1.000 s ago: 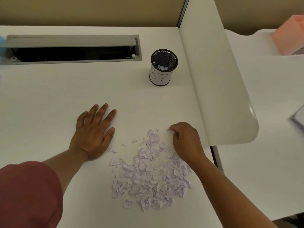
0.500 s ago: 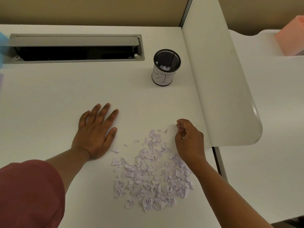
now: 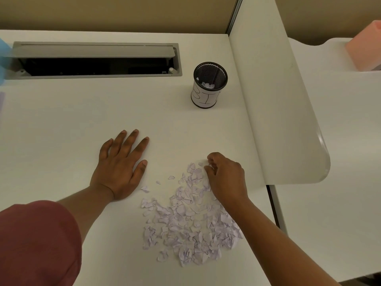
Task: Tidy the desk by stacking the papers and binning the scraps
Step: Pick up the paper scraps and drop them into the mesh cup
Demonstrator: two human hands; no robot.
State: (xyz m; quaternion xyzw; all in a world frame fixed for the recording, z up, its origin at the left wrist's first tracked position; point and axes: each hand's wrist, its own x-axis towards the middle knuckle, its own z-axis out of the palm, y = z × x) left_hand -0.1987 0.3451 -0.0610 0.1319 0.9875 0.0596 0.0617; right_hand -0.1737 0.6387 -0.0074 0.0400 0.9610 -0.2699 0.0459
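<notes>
A heap of torn white paper scraps [image 3: 191,221] lies on the white desk [image 3: 82,120] near its front right. My right hand [image 3: 226,176] sits at the heap's far edge, its fingers curled and pinching small scraps. Flat on the desk to the left of the heap rests my left hand [image 3: 120,166], fingers spread and holding nothing. A black mesh cup used as the bin [image 3: 209,84], wrapped in a hand-lettered paper label, stands upright farther back with a few scraps inside.
A white divider panel [image 3: 278,89] runs along the desk's right side, close to the bin and my right hand. An open grey cable tray [image 3: 94,58] is sunk into the desk at the back left. A pink box [image 3: 365,48] sits far right.
My right hand lifted slightly, then came back down onto the far edge of the heap with its fingers curling round scraps. My left hand stayed flat.
</notes>
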